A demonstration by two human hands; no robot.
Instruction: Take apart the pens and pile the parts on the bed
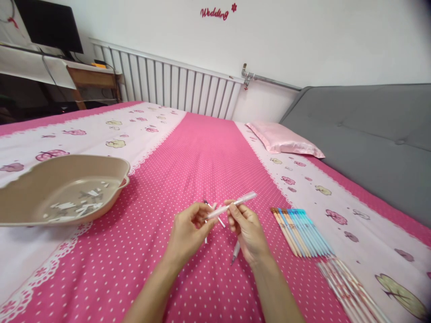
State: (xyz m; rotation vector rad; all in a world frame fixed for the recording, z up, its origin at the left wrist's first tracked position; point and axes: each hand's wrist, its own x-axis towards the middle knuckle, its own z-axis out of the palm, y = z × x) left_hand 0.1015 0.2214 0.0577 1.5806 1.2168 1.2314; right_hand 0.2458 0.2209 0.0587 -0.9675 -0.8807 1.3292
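Hands | left hand fingers pinch the end of white pen; right hand fingers pinch its middle, apparently steadying it above bed | pen row near right hand, within reach; tray with scraps left

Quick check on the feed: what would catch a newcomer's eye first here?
At centre, the left hand and right hand both pinch a white pen above the pink dotted bedsheet. On the right lies a neat row of blue and orange pens. On the left sits a beige basin with white scraps in it.
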